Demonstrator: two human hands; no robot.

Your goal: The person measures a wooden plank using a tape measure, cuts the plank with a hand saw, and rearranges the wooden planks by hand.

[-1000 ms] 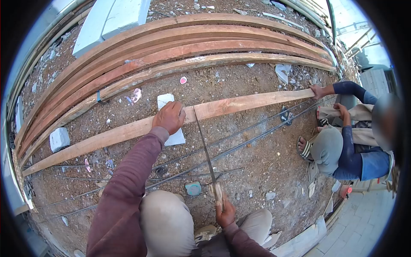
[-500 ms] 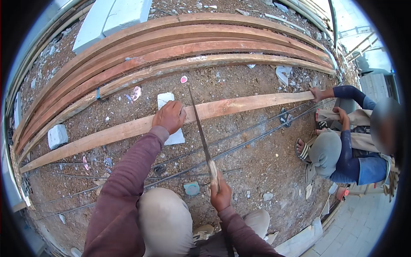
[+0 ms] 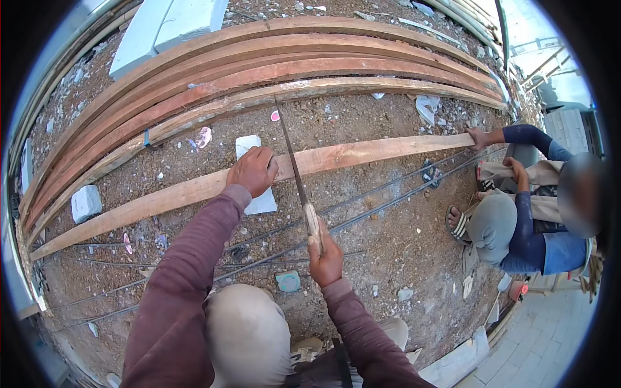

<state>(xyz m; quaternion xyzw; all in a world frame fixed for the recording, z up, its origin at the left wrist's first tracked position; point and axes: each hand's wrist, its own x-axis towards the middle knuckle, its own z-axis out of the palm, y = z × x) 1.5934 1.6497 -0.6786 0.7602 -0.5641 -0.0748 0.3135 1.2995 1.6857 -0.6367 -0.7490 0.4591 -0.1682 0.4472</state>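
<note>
A long wooden plank (image 3: 362, 154) lies across the middle of the view. My left hand (image 3: 253, 171) is closed over it, fingers wrapped on its far edge. My right hand (image 3: 326, 257) grips the wooden handle of a hand saw (image 3: 299, 178). The saw's narrow dark blade crosses the plank just right of my left hand, its tip reaching toward the stacked beams. A white block (image 3: 262, 204) shows on both sides of the plank, beneath my left hand. At the plank's right end, a co-worker's hand (image 3: 477, 138) holds it.
Several long wooden beams (image 3: 310, 68) lie beyond the plank. White blocks (image 3: 187, 22) stand at the back, with another white block (image 3: 87, 204) at the left. Thin metal bars (image 3: 381, 205) run across the rubble-strewn ground. The co-worker (image 3: 517, 220) sits at the right.
My right hand has pushed the saw forward, away from my body, so its tip now reaches the nearest beam. My left hand stays on the plank.
</note>
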